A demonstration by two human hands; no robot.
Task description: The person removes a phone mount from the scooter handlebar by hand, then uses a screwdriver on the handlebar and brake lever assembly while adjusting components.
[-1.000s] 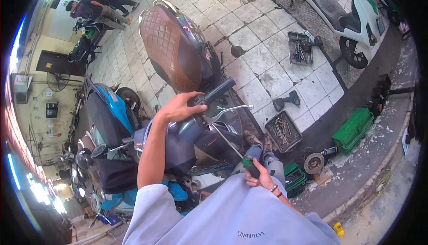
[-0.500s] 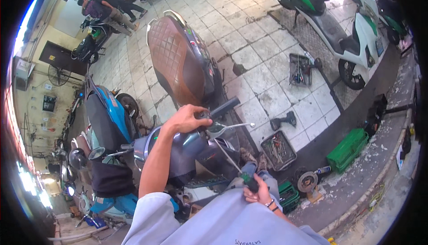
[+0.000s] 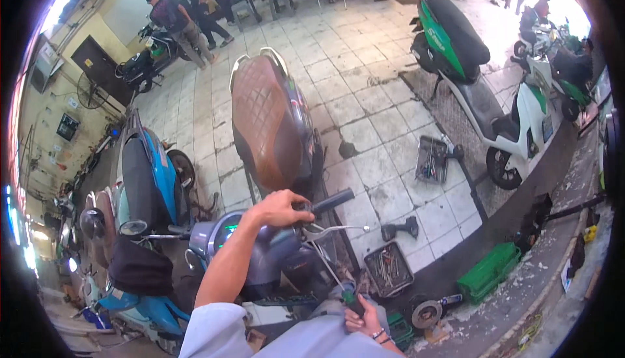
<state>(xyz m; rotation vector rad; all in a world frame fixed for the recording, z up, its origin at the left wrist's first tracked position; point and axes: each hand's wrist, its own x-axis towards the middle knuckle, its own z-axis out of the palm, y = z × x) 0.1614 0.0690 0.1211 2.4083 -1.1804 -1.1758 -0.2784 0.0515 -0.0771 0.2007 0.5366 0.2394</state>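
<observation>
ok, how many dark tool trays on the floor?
2: the near tray, just past the right hand; the far tray, toward the white-and-green scooter. Others may be hidden.

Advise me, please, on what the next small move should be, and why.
I would probably press the screwdriver gently to check its seating: the right hand's grip is closed around its handle, and its shaft slants up toward the base of the silver lever, but the tip's contact is too small to make out. The left hand holds the handlebar.
</observation>
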